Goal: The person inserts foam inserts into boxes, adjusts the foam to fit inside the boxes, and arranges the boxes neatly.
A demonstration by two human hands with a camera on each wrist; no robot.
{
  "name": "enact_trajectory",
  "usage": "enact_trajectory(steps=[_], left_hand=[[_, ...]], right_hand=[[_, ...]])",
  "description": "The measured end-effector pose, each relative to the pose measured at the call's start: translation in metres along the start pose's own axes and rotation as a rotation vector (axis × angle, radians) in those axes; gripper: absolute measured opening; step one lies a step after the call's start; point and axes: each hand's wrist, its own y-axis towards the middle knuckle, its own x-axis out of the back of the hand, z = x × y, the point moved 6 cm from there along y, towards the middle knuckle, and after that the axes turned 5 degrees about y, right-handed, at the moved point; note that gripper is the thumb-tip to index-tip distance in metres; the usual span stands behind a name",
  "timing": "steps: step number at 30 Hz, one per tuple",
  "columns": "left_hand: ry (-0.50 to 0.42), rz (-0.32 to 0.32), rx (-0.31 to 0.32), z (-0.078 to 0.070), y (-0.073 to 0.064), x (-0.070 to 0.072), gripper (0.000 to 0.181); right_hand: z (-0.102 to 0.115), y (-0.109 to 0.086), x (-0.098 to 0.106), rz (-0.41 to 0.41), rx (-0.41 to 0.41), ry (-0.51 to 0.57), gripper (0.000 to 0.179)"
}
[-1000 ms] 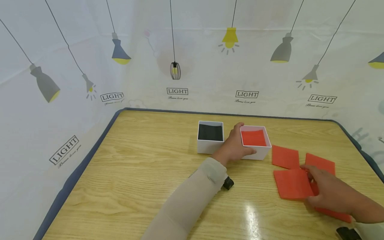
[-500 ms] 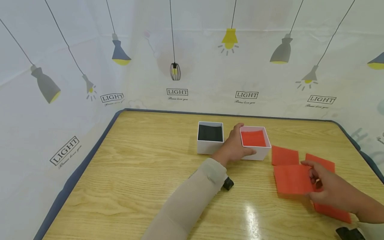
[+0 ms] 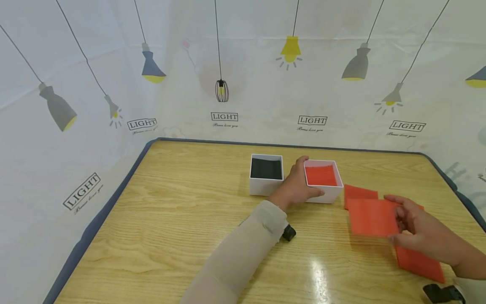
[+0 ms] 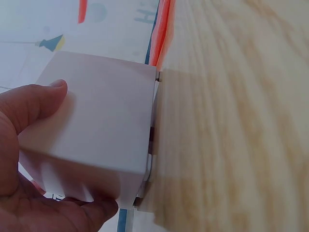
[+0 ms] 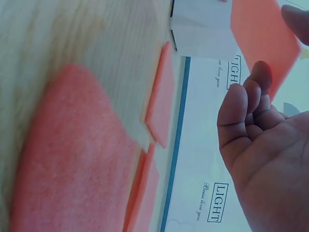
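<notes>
My left hand [image 3: 295,185] grips the left side of a white box [image 3: 328,194], its thumb on the front wall. Red felt-like squares fill part of that box, the top red square [image 3: 321,175] lying below the rim. Between thumb and fingertips, my right hand [image 3: 427,230] pinches another red felt square [image 3: 372,218] by its right edge, raised above the table. The right wrist view shows this held square tilted and off the surface. Several flat red squares lie about the right hand, among them a far square [image 3: 356,192] and a near square [image 3: 420,264].
A second white box [image 3: 265,186] with a black square [image 3: 266,169] inside stands left of my left hand. The wooden table [image 3: 171,219] has a dark blue edge at the back and sides. A lamp-print cloth [image 3: 258,93] hangs behind it.
My right hand has lifted the red square off the table and moved it slightly away from me. The left hand and both boxes have stayed in place.
</notes>
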Motion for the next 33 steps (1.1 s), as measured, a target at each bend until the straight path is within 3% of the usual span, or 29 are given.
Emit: enact_trajectory(steps=[9, 21, 33], left_hand=[[0.004, 0.0, -0.005, 0.0, 0.001, 0.0, 0.111], [-0.01, -0.002, -0.019, 0.0, 0.001, 0.0, 0.11], [0.012, -0.002, -0.025, -0.003, 0.0, 0.001, 0.111]], right_hand=[[0.005, 0.005, 0.004, -0.021, 0.078, 0.069, 0.088], [0.015, 0.022, 0.004, 0.039, 0.095, 0.235, 0.084], [0.025, 0.038, 0.006, -0.013, 0.104, 0.174, 0.085]])
